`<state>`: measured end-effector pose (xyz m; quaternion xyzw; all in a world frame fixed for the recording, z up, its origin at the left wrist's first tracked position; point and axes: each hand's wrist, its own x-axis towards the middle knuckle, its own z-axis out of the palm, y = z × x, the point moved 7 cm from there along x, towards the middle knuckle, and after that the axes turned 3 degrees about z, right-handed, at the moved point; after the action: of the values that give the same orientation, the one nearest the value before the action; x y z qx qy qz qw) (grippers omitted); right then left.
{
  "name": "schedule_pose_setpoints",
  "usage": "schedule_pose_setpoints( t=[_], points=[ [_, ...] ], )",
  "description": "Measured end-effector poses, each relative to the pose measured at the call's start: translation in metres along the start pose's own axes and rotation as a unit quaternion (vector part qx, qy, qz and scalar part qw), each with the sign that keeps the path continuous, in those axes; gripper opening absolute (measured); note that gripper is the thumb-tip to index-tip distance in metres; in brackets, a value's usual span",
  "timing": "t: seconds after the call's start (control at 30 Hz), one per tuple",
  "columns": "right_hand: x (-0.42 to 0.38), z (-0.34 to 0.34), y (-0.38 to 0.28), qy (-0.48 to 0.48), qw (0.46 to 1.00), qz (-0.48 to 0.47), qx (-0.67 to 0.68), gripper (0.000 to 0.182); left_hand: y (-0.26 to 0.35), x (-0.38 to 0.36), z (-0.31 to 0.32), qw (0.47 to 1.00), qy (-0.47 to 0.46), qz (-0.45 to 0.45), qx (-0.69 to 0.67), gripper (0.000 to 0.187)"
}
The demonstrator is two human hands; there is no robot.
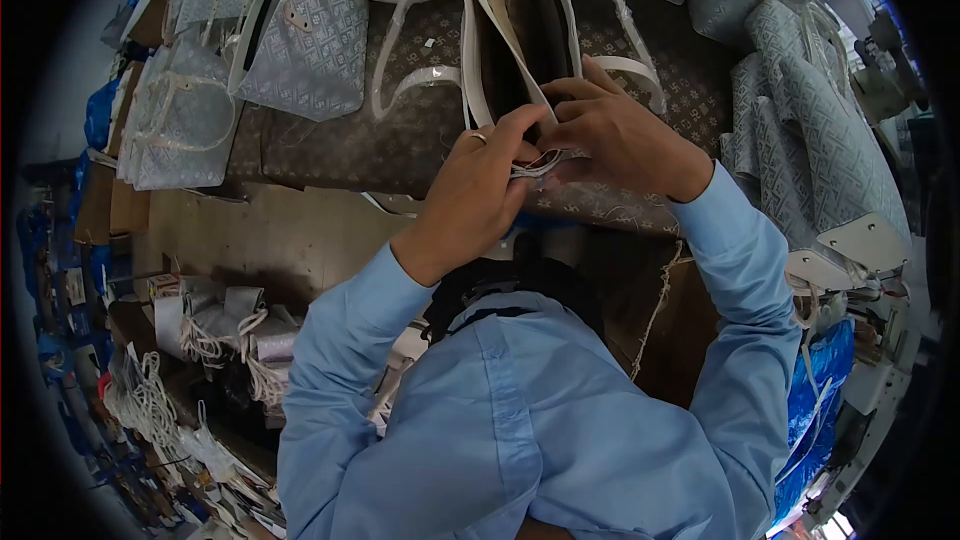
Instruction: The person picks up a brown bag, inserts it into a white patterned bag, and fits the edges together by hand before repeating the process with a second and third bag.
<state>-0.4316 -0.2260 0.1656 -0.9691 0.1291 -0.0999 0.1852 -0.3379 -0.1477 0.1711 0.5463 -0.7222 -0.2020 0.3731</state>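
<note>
A handbag point(477, 40) with white edges lies open on the table, its mouth upward and a beige and dark lining showing inside. White handles wrapped in clear film, like this handle point(383, 65), spread to both sides. My left hand point(475, 190), with a ring on one finger, is closed on the bag's near end. My right hand point(620, 135) grips the same end from the right, fingers bent over the rim. Between the fingertips a pale folded edge point(537, 168) shows. The fingers hide most of what they pinch.
A patterned brown cloth point(300, 155) covers the table. Silver-grey patterned bags stand at left point(310, 50) and right point(800, 110). Bundles of white cord point(265, 365) lie low at the left. A blue plastic bag point(815, 410) is at the lower right.
</note>
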Motion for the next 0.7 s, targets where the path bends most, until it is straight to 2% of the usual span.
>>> schedule_pose_setpoints(
  t=[0.03,0.1,0.13,0.2,0.23,0.3,0.4,0.6,0.7],
  points=[
    [0.002,0.002,0.0,-0.006,1.0,-0.011,-0.011,0.032,0.0,0.001,-0.004,1.0,0.001,-0.002,-0.004,0.059],
    [0.006,0.001,0.0,-0.012,0.999,-0.023,-0.029,0.031,0.004,0.008,-0.008,0.992,-0.057,0.043,0.101,0.054],
    [0.007,0.0,0.0,-0.015,1.0,-0.005,-0.011,0.028,0.005,0.014,-0.016,0.993,-0.052,0.042,0.098,0.054],
    [0.008,0.001,-0.001,-0.024,1.0,0.013,0.008,0.026,-0.001,0.019,-0.007,0.963,-0.209,0.025,0.169,0.04],
    [0.008,0.0,0.0,-0.021,0.999,0.026,0.039,0.027,-0.007,0.021,-0.007,0.964,-0.206,0.024,0.165,0.04],
    [0.009,-0.003,0.002,-0.02,0.997,0.039,0.065,0.029,-0.011,0.025,0.002,0.946,-0.245,0.084,0.196,0.021],
    [0.006,-0.003,0.008,-0.015,0.992,0.085,0.09,0.028,-0.01,0.025,0.003,0.963,-0.2,0.092,0.156,0.01],
    [0.004,-0.001,0.012,0.003,0.987,0.095,0.131,0.028,-0.014,0.017,-0.001,0.98,-0.143,0.093,0.101,0.01],
    [0.005,0.002,0.013,0.008,0.986,0.069,0.149,0.023,-0.013,0.014,-0.004,0.985,-0.109,0.099,0.087,0.011]
  ],
)
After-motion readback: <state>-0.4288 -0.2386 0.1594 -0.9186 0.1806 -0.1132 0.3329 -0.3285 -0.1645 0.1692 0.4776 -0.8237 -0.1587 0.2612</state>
